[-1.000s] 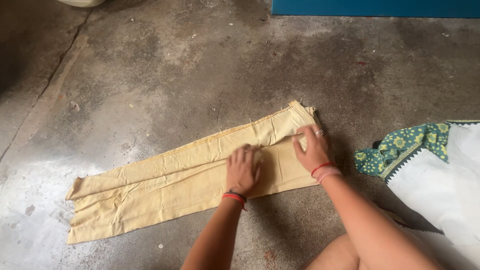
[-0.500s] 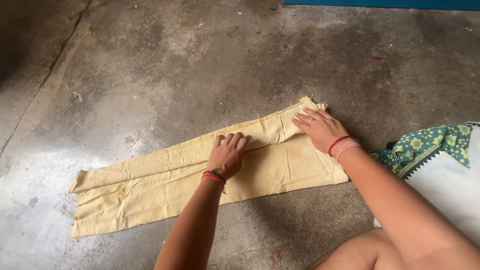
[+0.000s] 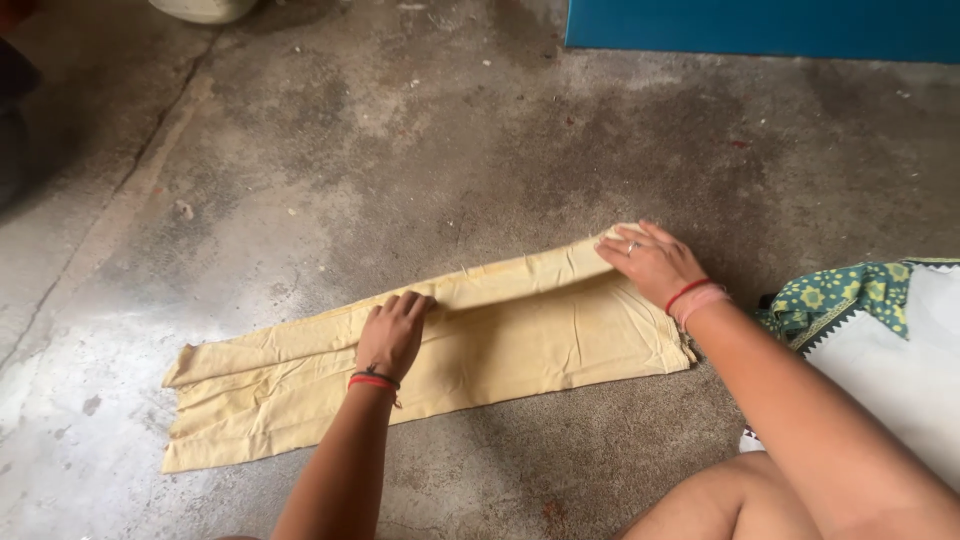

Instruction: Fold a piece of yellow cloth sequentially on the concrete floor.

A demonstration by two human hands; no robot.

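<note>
A long pale yellow cloth (image 3: 520, 335), folded lengthwise, lies flat on the grey concrete floor (image 3: 420, 150). My left hand (image 3: 392, 333) presses palm down on the cloth near its middle, fingers together along the upper folded edge. My right hand (image 3: 655, 262) lies flat on the cloth's far right end, fingers spread, with a ring on one finger. Both wrists carry red thread bands. Neither hand grips anything; both lie flat on the fabric.
A white cloth (image 3: 900, 370) with a green patterned border (image 3: 835, 295) lies at the right. A blue panel (image 3: 760, 25) stands at the top right. A pale round object (image 3: 205, 8) sits at the top left. My bare knee (image 3: 700, 510) shows at the bottom.
My left hand has slid leftward along the cloth's upper fold. The right hand shifted to the cloth's right end corner. The fold now looks flatter and narrower.
</note>
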